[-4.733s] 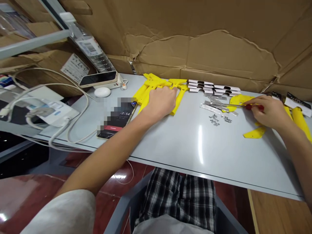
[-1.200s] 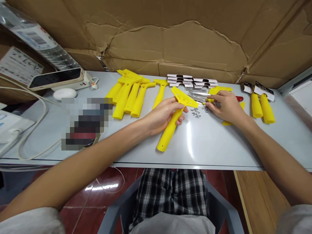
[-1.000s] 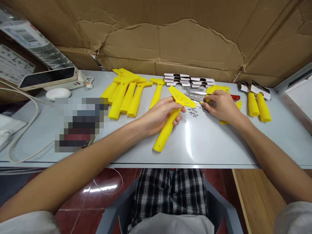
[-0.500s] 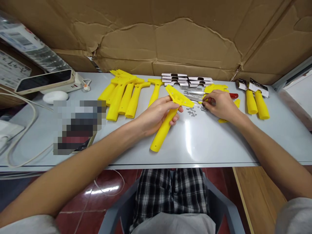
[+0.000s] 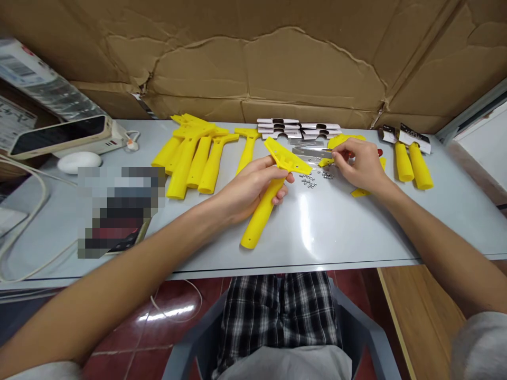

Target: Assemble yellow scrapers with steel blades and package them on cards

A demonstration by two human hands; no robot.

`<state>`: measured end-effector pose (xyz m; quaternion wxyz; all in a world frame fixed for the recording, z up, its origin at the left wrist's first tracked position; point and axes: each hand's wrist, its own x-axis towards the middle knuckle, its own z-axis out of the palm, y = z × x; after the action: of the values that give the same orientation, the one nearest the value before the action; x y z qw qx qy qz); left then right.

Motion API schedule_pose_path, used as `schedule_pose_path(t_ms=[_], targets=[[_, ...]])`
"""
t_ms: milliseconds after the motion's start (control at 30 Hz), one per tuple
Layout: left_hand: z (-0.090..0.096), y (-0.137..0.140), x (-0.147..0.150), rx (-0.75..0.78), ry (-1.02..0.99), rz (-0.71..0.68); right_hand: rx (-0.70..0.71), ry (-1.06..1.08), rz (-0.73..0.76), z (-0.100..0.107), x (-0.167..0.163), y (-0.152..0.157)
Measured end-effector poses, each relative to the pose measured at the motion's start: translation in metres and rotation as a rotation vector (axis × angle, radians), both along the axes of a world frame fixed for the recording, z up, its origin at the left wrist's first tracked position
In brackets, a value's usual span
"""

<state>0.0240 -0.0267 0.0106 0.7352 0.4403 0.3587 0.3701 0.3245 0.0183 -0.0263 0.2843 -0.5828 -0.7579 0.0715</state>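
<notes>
My left hand (image 5: pixel 257 184) is closed around a yellow plastic scraper handle (image 5: pixel 261 219), its wide head pointing up and away from me. At the right, my right hand (image 5: pixel 360 164) pinches the end of a thin flat metal blade (image 5: pixel 311 152), which points left toward the scraper head but stays apart from it. Partly behind the right fingers shows a red-handled tool (image 5: pixel 379 152); most of it is hidden. Small metal nuts or screws (image 5: pixel 309 182) lie on the table between the hands. Flat yellow plastic pieces (image 5: pixel 344 140) lie around the right hand.
Several yellow scraper handles (image 5: pixel 184 169) are piled at the left, with another (image 5: pixel 246 152) beside them. Folded white sleeves (image 5: pixel 279 129) are stacked at the back. Two sleeved scrapers (image 5: pixel 420 166) lie at the right. A phone (image 5: pixel 59 134), white mouse (image 5: pixel 79 162) and cables occupy the far left.
My right hand has lifted a metal blade from the blades on the table, and it now shows between the fingertips. The left hand keeps its hold on the scraper handle. The view has shifted slightly.
</notes>
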Motion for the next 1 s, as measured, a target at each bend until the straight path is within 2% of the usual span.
schedule_pose_path(t_ms=[133,267,467,667,1000], targets=[[0.0,-0.001,0.0,-0.007,0.003,0.001,-0.162,0.267,-0.067,0.003,0.0,-0.002],[-0.001,-0.001,0.0,-0.025,0.012,0.015,-0.244,0.461,0.008,0.01,-0.004,-0.008],[-0.002,-0.001,0.002,-0.023,0.026,0.028,-0.268,0.494,0.075,0.018,-0.016,-0.021],[-0.001,-0.001,0.002,-0.024,0.04,0.025,-0.333,0.502,0.077,0.02,-0.019,-0.025],[-0.002,-0.002,0.002,-0.015,0.048,0.014,-0.292,0.566,0.124,0.016,-0.017,-0.022]])
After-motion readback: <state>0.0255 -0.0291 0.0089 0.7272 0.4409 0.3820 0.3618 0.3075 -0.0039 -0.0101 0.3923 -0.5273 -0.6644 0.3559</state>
